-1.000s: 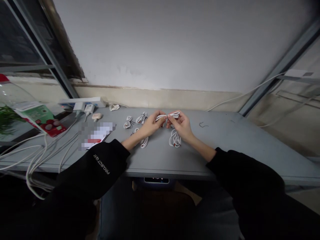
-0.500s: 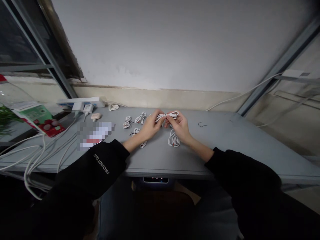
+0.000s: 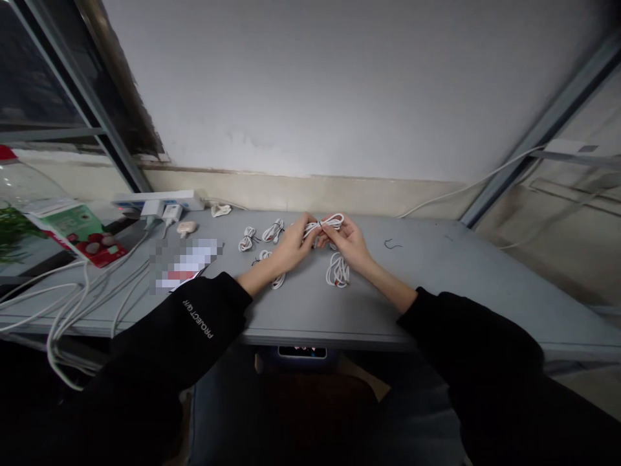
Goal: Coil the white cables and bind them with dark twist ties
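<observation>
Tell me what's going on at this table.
A person holds a looped white cable between their left hand and right hand, just above a grey table. Small coiled white cables lie on the table around the hands, one just below the right hand. A white power strip sits at the back.

A white power strip with a plugged-in charger sits far left on the grey surface, near a fruit-printed carton and clear plastic bottle; a thin dark wire lies right.
</observation>
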